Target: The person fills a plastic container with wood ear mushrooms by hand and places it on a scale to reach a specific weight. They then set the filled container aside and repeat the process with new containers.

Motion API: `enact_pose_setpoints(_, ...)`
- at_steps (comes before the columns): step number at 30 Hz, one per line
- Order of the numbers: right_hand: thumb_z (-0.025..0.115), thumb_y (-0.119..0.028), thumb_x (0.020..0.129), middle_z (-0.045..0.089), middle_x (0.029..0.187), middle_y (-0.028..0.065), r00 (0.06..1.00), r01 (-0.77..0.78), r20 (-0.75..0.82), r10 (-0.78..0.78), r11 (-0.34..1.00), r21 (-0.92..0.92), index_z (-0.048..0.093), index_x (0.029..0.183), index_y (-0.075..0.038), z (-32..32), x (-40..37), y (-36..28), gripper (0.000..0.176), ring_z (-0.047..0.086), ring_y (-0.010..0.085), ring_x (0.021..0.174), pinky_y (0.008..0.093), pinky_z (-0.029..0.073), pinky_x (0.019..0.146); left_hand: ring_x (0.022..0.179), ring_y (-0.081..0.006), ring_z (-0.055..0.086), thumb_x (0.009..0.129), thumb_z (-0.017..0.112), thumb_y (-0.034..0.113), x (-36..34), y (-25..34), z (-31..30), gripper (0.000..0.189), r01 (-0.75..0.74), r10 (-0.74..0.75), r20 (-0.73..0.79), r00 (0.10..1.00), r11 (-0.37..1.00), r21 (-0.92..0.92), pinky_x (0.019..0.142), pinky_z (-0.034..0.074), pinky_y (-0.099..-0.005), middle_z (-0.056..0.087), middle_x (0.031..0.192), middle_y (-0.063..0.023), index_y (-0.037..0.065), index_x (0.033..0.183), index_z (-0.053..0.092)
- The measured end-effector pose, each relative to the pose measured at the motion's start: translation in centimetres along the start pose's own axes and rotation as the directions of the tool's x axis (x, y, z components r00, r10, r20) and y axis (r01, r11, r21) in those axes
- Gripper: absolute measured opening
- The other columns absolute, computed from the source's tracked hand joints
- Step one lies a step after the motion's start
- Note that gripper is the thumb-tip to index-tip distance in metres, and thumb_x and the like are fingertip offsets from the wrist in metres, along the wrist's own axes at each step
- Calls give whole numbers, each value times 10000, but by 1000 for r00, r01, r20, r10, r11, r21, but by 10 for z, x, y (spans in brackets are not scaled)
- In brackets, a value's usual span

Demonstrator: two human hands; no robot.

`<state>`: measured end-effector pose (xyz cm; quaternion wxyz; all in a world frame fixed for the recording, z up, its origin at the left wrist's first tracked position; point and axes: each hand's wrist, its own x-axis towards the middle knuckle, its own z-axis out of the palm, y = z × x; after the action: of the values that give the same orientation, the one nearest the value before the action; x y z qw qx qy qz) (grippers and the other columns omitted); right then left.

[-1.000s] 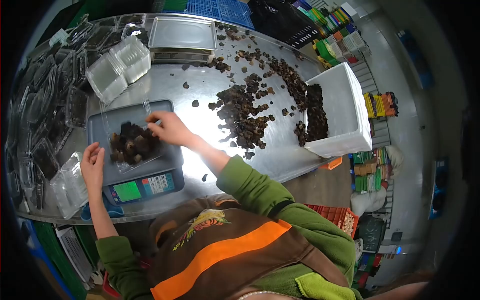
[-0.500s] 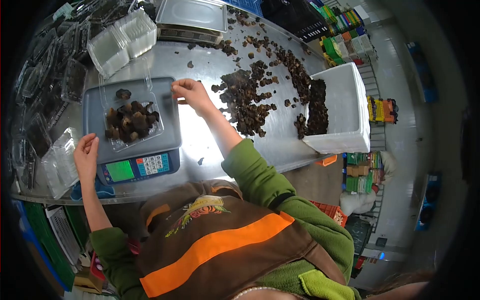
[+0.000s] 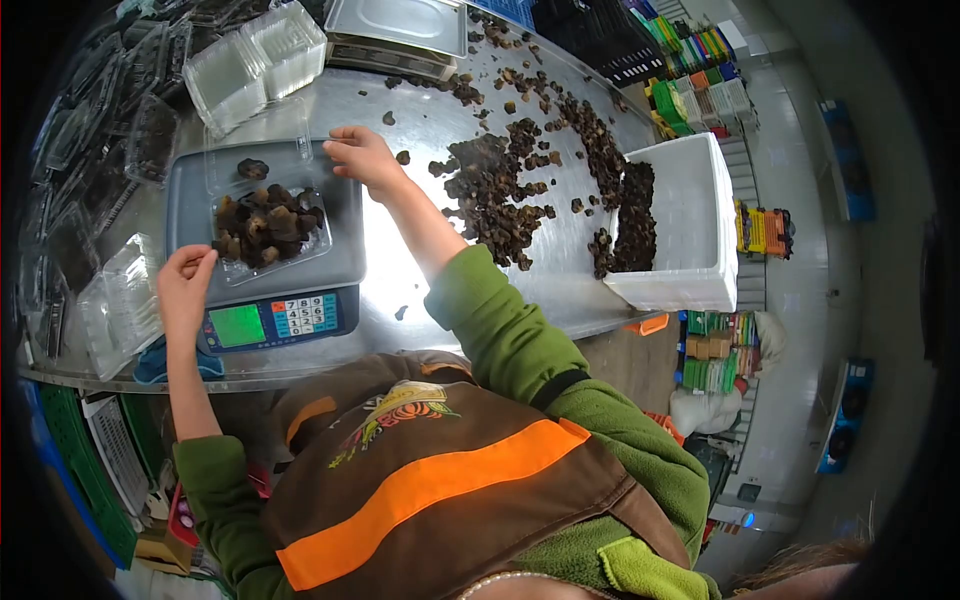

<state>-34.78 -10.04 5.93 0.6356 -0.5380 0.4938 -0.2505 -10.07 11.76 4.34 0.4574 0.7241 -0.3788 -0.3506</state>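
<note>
A clear plastic clamshell (image 3: 319, 252) lies open on the grey platform of the scale (image 3: 345, 262). Dark brown mushroom-like pieces (image 3: 268, 224) fill its base, and one more piece (image 3: 253, 169) shows in the area of the raised lid. My left hand (image 3: 184, 293) is at the clamshell's lower left side, thumb and forefinger together; what is between them, if anything, is hidden. Beyond the lid's right edge, over the scale's far right corner, my right hand (image 3: 365, 160) has its fingertips drawn together. I cannot make out anything in them. The scale's green display (image 3: 238, 326) is lit.
More brown pieces (image 3: 490, 190) spread over the metal table (image 3: 410, 290), reaching a white foam box (image 3: 690, 290) on the right. Stacked clamshells (image 3: 255, 65) stand behind the scale beside a second, metal-topped scale (image 3: 400, 27). Loose clear containers (image 3: 100, 130) crowd the left side.
My left hand has moved up and right, from beside the scale to the clamshell's edge. My right hand has shifted slightly up and left. The camera view has moved a little.
</note>
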Motion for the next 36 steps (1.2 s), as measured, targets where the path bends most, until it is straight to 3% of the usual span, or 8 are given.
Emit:
enact_pose_setpoints(12,456,-620,918,574,1143,104,990,-70,131,43,975,210,478,1336,-8,10,4,-25,742,544,167,937,338,459,869,700,-157,537,899,610,133,-10,25,32,163,-262,287,-64,956,930,256,635,446,-277,558,810,-86,-16,893,676)
enact_pose_setpoints(15,356,-667,927,597,1111,78,984,-11,178,-17,988,152,603,1210,-38,2,-16,-11,734,551,168,973,328,425,924,783,-153,530,1001,460,306,-17,23,32,394,-43,44,-56,997,999,20,669,440,-267,587,840,-69,-16,948,680)
enact_pose_setpoints(17,475,-573,935,612,1078,66,964,176,218,-151,980,-98,659,1109,-69,-4,-43,-4,563,559,183,1019,326,423,940,804,-141,518,1006,443,351,-22,29,33,441,175,-208,-71,975,931,-321,686,444,-257,580,888,-46,-26,1011,671)
enact_pose_setpoints(20,776,-255,774,593,965,90,924,355,227,-308,912,-206,686,1037,-90,-6,-59,37,323,555,177,971,312,468,859,843,-130,525,989,492,348,-24,7,28,418,212,-222,4,975,928,-305,686,460,-255,579,1116,-60,-22,1123,632)
enact_pose_setpoints(23,785,-258,749,593,988,102,967,213,162,-197,973,-89,605,1110,-49,-2,-73,62,454,589,192,914,336,495,802,887,-121,539,964,559,282,-29,-17,33,359,137,-146,-27,989,966,-219,694,465,-257,562,1204,-76,-2,1180,597)
enact_pose_setpoints(27,737,-211,759,639,936,122,921,390,191,-341,826,-406,560,1116,-14,-1,-80,79,444,642,217,818,354,519,725,889,-93,539,934,605,173,-37,-18,33,432,73,-91,-44,995,948,-309,677,428,-216,547,1057,-38,69,1330,467)
enact_pose_setpoints(29,689,-162,799,657,758,110,968,181,203,-145,969,-169,571,1021,33,-1,-92,64,318,651,208,591,329,536,555,737,-61,505,938,568,102,-35,-33,31,457,4,5,28,1000,955,-298,582,392,-198,531,962,-21,82,1363,402)
enact_pose_setpoints(36,602,-170,865,660,735,152,954,-197,240,181,979,47,610,892,64,3,-91,48,235,682,208,600,311,567,486,559,-122,567,960,517,203,-17,-24,31,188,375,-315,256,914,896,-237,434,452,-239,586,769,-79,35,1042,505)
